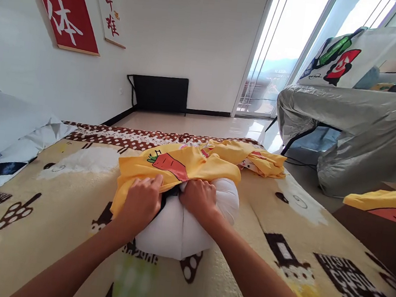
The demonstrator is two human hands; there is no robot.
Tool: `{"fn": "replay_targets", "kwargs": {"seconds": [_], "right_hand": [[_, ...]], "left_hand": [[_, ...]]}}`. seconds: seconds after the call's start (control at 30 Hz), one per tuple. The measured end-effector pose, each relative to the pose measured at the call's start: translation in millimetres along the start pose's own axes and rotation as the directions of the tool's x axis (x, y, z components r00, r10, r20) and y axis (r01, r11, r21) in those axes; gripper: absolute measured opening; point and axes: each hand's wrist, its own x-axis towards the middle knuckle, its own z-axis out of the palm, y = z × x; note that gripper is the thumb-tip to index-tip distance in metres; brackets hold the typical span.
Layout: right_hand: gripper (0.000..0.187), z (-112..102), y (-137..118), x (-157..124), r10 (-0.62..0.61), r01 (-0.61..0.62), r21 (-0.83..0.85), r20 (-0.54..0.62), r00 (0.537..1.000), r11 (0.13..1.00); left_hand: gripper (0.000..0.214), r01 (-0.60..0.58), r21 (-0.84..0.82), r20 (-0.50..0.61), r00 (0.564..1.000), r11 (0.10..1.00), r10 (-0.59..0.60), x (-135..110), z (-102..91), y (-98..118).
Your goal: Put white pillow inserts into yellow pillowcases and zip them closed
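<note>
Yellow pillowcase (181,165), carrot print up, lies mid-bed (49,227), half over the white pillow (182,227); I've got my left hand (142,199) closed on its hem and my right hand (199,198) clenched on the same edge, which holds the mouth stretched. Red wall banner (63,9) shows 体

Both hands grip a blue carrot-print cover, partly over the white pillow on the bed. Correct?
One thing is off: the cover is yellow, not blue. In the head view the left hand and right hand do grip it at its edge, partly over the white pillow on the bed.
</note>
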Motion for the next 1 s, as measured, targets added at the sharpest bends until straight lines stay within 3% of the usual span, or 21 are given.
{"fn": "replay_targets", "kwargs": {"seconds": [0.07, 0.2, 0.33, 0.43, 0.5, 0.57, 0.67, 0.73, 0.87, 1.0], "right_hand": [[0.027, 1.3, 3.6, -6.7, 0.052, -0.051, 0.017, -0.069, 0.996, 0.999], [0.045, 5.5, 12.3, -29.1, 0.079, -0.048, 0.110, -0.297, 0.952, 0.993], [0.075, 9.7, 23.4, -64.7, 0.029, 0.061, 0.136, -0.576, 0.817, 0.989], [0.075, 15.4, 28.2, -93.5, -0.017, 0.118, 0.101, -0.681, 0.732, 0.988], [0.065, 20.5, 27.7, -106.4, -0.089, 0.187, 0.079, -0.659, 0.747, 0.979], [0.054, 23.8, 24.5, -109.9, -0.208, 0.294, 0.060, -0.575, 0.792, 0.954], [0.042, 19.5, 17.3, -96.6, -0.371, 0.431, 0.082, -0.379, 0.848, 0.899], [0.032, 11.3, 12.8, -79.4, -0.451, 0.484, 0.102, -0.238, 0.860, 0.869], [0.015, -0.8, 5.4, -47.2, -0.544, 0.544, 0.065, -0.031, 0.839, 0.836], [0.013, 7.6, -0.3, -40.5, -0.630, 0.627, 0.076, 0.037, 0.775, 0.776]], "left_hand": [[0.025, -0.018, 0.095, -0.016, 1.000, 0.995, 0.020, 3.0, 7.9, -1.7], [0.020, 0.028, 0.031, -0.112, 0.993, 0.999, -0.024, 4.2, 21.1, -5.6], [0.016, 0.057, -0.056, -0.141, 0.988, 0.997, -0.064, -0.1, 26.5, -8.9], [0.015, 0.054, -0.121, -0.161, 0.984, 0.991, -0.073, -1.8, 26.1, -9.6], [0.016, 0.039, -0.169, -0.176, 0.982, 0.985, -0.070, -2.3, 25.4, -9.1], [0.015, 0.036, -0.215, -0.199, 0.977, 0.976, -0.080, -3.8, 25.4, -8.0], [0.019, 0.040, -0.255, -0.305, 0.945, 0.966, -0.119, -9.4, 26.7, -6.3], [0.021, -0.004, -0.243, -0.391, 0.916, 0.970, -0.094, -13.7, 27.3, -5.2], [0.022, -0.116, -0.146, -0.515, 0.857, 0.982, 0.025, -14.9, 24.2, -0.5], [0.019, -0.148, -0.083, -0.565, 0.821, 0.986, 0.076, -9.3, 16.4, 11.2]]}}
